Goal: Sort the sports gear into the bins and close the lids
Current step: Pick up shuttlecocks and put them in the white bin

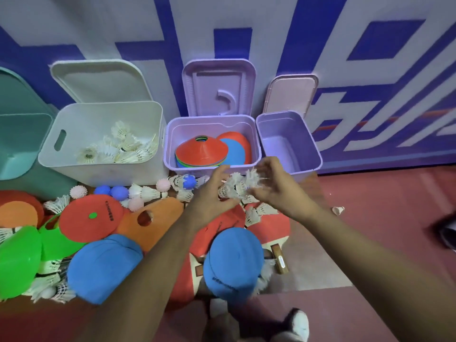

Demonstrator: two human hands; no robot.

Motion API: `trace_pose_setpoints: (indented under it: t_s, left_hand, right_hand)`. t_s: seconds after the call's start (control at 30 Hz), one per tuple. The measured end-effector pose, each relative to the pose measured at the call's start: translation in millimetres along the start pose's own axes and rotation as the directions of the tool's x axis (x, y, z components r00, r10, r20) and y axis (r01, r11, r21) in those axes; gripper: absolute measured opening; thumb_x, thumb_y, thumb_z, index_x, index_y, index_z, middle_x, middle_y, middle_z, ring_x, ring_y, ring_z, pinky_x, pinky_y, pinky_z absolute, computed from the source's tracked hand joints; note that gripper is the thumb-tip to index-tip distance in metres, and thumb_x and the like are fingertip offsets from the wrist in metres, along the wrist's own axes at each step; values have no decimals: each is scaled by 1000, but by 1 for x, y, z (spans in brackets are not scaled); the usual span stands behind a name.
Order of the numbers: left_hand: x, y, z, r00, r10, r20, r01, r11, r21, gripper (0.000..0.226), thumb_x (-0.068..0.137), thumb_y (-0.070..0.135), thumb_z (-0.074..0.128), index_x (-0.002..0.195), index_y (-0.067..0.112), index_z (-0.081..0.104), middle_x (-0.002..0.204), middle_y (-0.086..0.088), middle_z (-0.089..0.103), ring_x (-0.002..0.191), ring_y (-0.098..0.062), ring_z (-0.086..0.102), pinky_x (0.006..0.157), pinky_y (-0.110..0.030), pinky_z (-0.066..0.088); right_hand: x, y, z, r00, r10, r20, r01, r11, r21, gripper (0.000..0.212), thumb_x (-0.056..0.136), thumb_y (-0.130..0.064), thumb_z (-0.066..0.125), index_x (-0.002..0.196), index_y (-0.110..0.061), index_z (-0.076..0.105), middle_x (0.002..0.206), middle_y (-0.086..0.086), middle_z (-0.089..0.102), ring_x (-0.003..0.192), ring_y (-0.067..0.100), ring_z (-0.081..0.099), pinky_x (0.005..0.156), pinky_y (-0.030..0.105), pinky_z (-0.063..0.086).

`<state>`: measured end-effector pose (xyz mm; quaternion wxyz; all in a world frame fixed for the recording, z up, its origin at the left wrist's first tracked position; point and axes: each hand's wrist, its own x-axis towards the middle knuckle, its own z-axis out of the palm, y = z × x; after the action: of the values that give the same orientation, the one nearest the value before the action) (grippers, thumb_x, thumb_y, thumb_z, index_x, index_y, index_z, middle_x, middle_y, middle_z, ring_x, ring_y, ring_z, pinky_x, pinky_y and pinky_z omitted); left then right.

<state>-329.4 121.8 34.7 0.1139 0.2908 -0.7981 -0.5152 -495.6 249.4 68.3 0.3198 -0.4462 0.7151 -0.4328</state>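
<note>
Two bare hands meet above a floor (pixel 375 233) littered with sports gear. The left hand (pixel 209 193) curls its fingers round a bunch of shuttlecocks (pixel 238 186). The right hand (pixel 278 186), blurred, spreads its fingers loosely against the feathers. Just beyond stand a white bin (pixel 103 171) holding other shuttlecocks (pixel 118 146) and a purple bin (pixel 170 146) holding stacked cones (pixel 199 150), their lids (pixel 217 87) raised. Flat discs (pixel 91 218), balls (pixel 119 193) and loose shuttlecocks (pixel 148 193) lie near the arms.

Shuttlecocks gathered in front of open bins
A bunch of white feather shuttlecocks (pixel 238 187), gripped by the left hand (pixel 212 191) and touched by the right hand (pixel 277 185), sits near the lilac plastic bin (pixel 170 144) of stacked disc cones (pixel 201 150); the white plastic bin (pixel 98 166) at far left holds more.
</note>
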Motion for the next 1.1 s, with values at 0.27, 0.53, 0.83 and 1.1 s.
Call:
trace_pose_setpoints:
  t_s: [0.27,0.53,0.83,1.1]
  left_hand:
    - [4,95,130,995,94,13,-94,995,-46,51,80,15,78,122,34,54,110,14,64,94,10,58,84,-10,44]
    - [20,175,330,998,-36,52,51,947,-317,50,73,32,75,118,42,56,118,5,67,108,-9,62,98,-31,48]
    - [84,202,466,972,-202,122,235,872,-429,61,71,47,73,126,31,53,107,4,67,87,-11,63,71,-27,49]
    - [204,156,546,949,-313,40,295,835,-464,24,84,26,74,103,34,63,95,13,71,90,-6,65,80,-21,51]
  right_hand:
    - [-80,44,-110,996,-81,-31,82,996,39,13,100,-22,52,108,-15,60,100,0,68,99,18,64,91,41,50]
    - [-170,140,-259,995,52,-87,-48,998,49,10,94,-12,62,94,-17,71,111,6,54,105,17,54,89,10,39]
    - [-187,230,-374,985,171,4,-170,979,114,27,100,-16,52,84,-31,69,102,5,63,99,4,57,92,13,37]
    - [-102,333,-431,959,277,57,-283,942,178,25,103,-32,45,114,-24,67,113,-9,66,104,-3,59,90,11,41]
